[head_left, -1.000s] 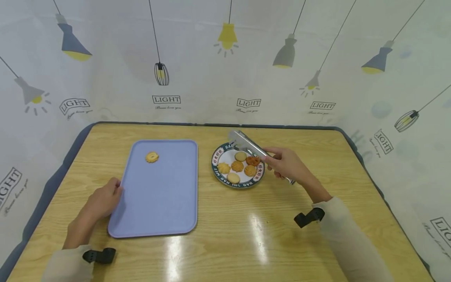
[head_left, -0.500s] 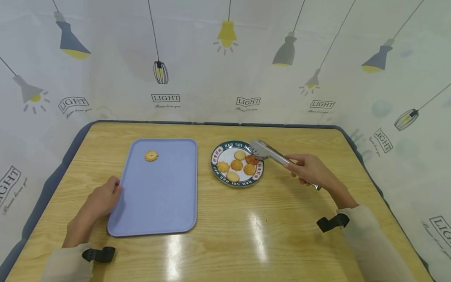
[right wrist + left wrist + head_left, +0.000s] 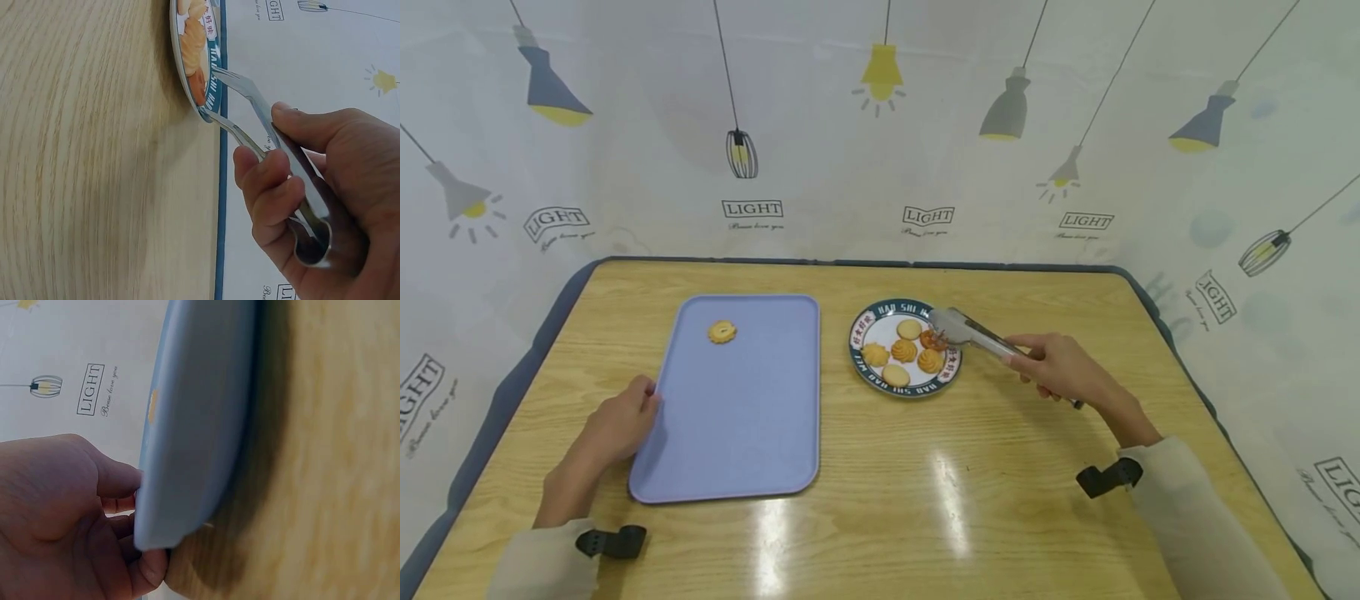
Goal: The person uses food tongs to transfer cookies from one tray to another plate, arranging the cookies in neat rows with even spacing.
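Within right fingers (image 3: 277,205): metal tongs (image 3: 981,335), tips at plate rim (image 3: 910,391).

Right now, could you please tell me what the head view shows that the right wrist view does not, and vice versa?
Only the head view shows the blue tray, the single cookie on it and the left hand gripping its edge. Only the right wrist view clearly shows the gap between the two arms of the tongs. Both show the right hand holding them and the plate with cookies.
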Available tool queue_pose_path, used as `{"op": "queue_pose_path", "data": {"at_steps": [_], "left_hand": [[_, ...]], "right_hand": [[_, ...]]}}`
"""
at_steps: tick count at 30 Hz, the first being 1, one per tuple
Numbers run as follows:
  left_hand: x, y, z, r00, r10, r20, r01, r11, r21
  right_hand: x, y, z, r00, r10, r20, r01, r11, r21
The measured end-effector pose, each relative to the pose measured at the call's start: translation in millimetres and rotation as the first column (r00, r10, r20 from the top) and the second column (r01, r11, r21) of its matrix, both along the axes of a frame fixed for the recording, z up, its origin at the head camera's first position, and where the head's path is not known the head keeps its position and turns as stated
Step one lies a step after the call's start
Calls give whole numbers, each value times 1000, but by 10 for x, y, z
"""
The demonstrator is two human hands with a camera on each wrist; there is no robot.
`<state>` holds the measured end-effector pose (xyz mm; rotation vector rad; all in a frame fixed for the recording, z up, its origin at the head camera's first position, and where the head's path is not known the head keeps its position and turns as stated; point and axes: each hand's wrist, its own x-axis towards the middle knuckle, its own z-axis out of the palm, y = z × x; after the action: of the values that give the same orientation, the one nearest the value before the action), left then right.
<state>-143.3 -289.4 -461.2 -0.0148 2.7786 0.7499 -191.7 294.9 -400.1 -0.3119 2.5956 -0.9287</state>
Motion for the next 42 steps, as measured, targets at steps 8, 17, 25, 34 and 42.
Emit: {"op": "queue_pose_path", "data": {"at_steps": [8,17,25,34,42], "left_hand": [[7,-8,-1,1000,7,19,-7,1000,-7],[11,-27,-30,1000,-4,-11,4,1000,-15],[-9,-28,-29,1000,7,7,-7,1000,-10],[-18,-7,-24,1000,10,16,-10,1000,-16],[-18,-1,-19,1000,12,14,-12,1000,-18]], "right_hand": [[-80,-56,-108,993,-21,115,34,993,-110],[-115,-217,-192,997,-19,71,25,996,-80],[-85,-426,-95,973,117,-199,-66,967,244],[-124,-393,-123,967,110,-229,-45,961,273],[-131,-367,-140,968,99,-231,-34,963,268]]}}
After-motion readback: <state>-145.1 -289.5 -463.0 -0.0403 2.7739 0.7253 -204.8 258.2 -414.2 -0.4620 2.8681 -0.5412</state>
